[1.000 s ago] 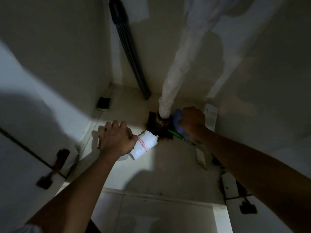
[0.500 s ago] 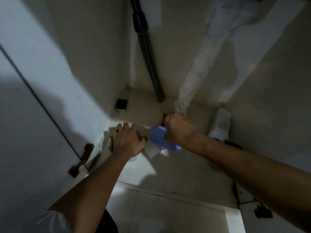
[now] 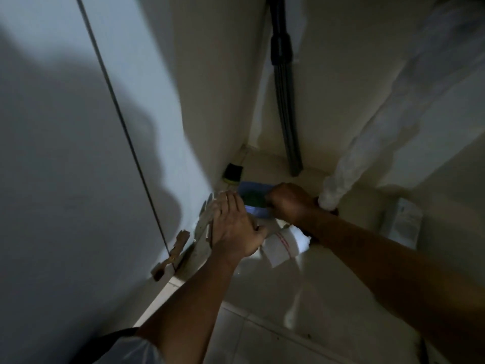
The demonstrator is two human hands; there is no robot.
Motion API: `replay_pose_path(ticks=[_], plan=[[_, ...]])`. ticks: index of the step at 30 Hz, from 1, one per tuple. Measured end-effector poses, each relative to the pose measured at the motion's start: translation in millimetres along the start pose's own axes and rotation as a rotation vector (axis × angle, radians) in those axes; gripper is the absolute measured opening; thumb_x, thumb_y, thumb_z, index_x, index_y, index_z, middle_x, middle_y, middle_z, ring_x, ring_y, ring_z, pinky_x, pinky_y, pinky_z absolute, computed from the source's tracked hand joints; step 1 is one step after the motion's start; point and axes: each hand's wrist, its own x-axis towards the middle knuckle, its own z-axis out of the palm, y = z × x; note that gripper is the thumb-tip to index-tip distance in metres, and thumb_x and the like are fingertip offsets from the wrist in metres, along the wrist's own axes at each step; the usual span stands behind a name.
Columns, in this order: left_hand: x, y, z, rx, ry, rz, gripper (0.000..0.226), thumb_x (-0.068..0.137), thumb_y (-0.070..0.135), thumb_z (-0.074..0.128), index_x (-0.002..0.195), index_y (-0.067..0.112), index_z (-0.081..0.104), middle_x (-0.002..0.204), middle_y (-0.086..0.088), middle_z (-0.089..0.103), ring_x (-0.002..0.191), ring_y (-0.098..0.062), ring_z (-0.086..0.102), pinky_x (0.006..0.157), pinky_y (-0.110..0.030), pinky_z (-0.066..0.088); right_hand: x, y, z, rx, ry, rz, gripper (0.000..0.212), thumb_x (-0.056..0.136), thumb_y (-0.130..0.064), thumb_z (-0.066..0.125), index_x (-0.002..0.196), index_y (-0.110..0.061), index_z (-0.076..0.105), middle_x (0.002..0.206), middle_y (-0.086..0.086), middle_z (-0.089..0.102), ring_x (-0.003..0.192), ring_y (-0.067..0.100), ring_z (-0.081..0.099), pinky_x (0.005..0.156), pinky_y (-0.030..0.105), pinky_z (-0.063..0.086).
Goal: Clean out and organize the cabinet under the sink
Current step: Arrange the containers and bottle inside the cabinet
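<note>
A white bottle (image 3: 284,245) with a red-lined label lies on its side on the cabinet floor (image 3: 262,292). My left hand (image 3: 233,227) rests palm down by the left wall, its heel over the bottle's end; whether it grips the bottle is hidden. My right hand (image 3: 288,203) is closed on a blue object with a green part (image 3: 253,198), held low over the floor just beyond my left fingers. A black and yellow sponge (image 3: 232,174) sits against the left wall behind it.
A white wrapped drain pipe (image 3: 341,185) enters the floor right of my right hand. A dark ribbed hose (image 3: 288,127) runs down the back corner. A white carton (image 3: 402,222) stands at the right. The open door (image 3: 65,153) and its worn hinge (image 3: 170,252) are at the left.
My right hand has carried the blue object from the drain pipe's base leftward to the spot in front of the sponge. My left hand and the bottle stayed put; the view swung left.
</note>
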Motion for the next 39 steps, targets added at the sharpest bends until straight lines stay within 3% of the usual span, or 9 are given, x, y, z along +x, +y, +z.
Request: replay_pose_path(ticks=[5,8,14,17,22,27,32,36,39], plan=[[12,1,1,-0.010,0.011,0.004,0.119,0.071,0.072,0.015,0.165,-0.001,0.024,0.170,-0.024,0.028,0.160,-0.038,0.021,0.132,-0.052,0.007,35,7,-23,0.151,0.272,0.105,0.019,0.087,-0.032,0.067,0.087,-0.016,0.076,0.092,0.009,0.076,0.089,0.029,0.072,0.064,0.026,0.039],[19,0,-2,0.030,0.044,0.000,0.114,0.075,0.075,0.022,0.160,0.000,0.033,0.162,-0.023,0.041,0.152,-0.039,0.033,0.128,-0.052,0.017,71,2,-26,0.268,0.223,0.167,0.016,0.088,-0.029,0.068,0.092,-0.016,0.076,0.099,0.008,0.075,0.095,0.030,0.070,0.068,0.028,0.045],[34,-1,1,0.034,0.009,-0.010,0.109,0.081,0.073,0.034,0.162,0.001,0.029,0.164,-0.024,0.039,0.153,-0.040,0.032,0.131,-0.052,0.013,136,-10,-6,0.358,-0.053,0.161,0.079,0.094,-0.045,0.070,0.156,-0.008,0.037,0.159,0.017,0.040,0.144,0.036,0.041,0.117,0.042,0.038],[39,-1,4,0.024,-0.032,0.004,0.113,0.084,0.077,0.049,0.164,0.001,0.024,0.165,-0.024,0.035,0.154,-0.040,0.030,0.131,-0.052,0.010,157,-9,5,0.355,-0.097,0.137,0.095,0.093,-0.046,0.071,0.163,-0.006,0.020,0.166,0.019,0.026,0.152,0.038,0.028,0.125,0.046,0.024],[36,-1,5,-0.052,-0.018,-0.008,0.111,0.082,0.078,0.047,0.162,0.003,0.028,0.163,-0.021,0.040,0.152,-0.039,0.034,0.132,-0.052,0.013,175,-13,19,0.305,-0.032,0.099,0.086,0.087,-0.058,0.072,0.151,-0.009,0.041,0.146,0.017,0.052,0.132,0.039,0.053,0.112,0.047,0.042],[37,-1,-2,-0.040,-0.048,-0.014,0.108,0.086,0.076,0.047,0.163,0.003,0.026,0.164,-0.022,0.038,0.154,-0.039,0.032,0.131,-0.050,0.009,173,-11,6,0.261,0.061,0.230,0.095,0.082,-0.061,0.072,0.154,-0.012,0.033,0.141,0.017,0.055,0.128,0.039,0.054,0.111,0.047,0.039],[33,0,3,0.008,-0.007,-0.025,0.111,0.080,0.073,0.033,0.161,-0.002,0.030,0.159,-0.025,0.043,0.150,-0.040,0.036,0.130,-0.053,0.015,146,9,-33,0.352,0.178,0.443,0.104,0.069,-0.078,0.071,0.143,-0.009,0.044,0.132,0.014,0.062,0.115,0.034,0.063,0.084,0.035,0.052],[37,-9,2,0.034,0.030,-0.062,0.111,0.073,0.072,0.023,0.153,-0.003,0.041,0.148,-0.023,0.052,0.140,-0.039,0.043,0.125,-0.053,0.022,114,10,-41,0.216,0.097,0.422,0.096,0.062,-0.087,0.066,0.122,-0.013,0.056,0.115,0.009,0.066,0.102,0.030,0.067,0.060,0.027,0.039],[33,2,0,0.085,0.004,0.000,0.105,0.072,0.072,0.025,0.146,0.000,0.047,0.142,-0.021,0.055,0.136,-0.038,0.045,0.122,-0.052,0.026,83,10,-38,0.268,-0.032,0.426,0.095,0.067,-0.086,0.066,0.133,-0.019,0.056,0.131,0.010,0.063,0.117,0.030,0.063,0.081,0.033,0.051]])
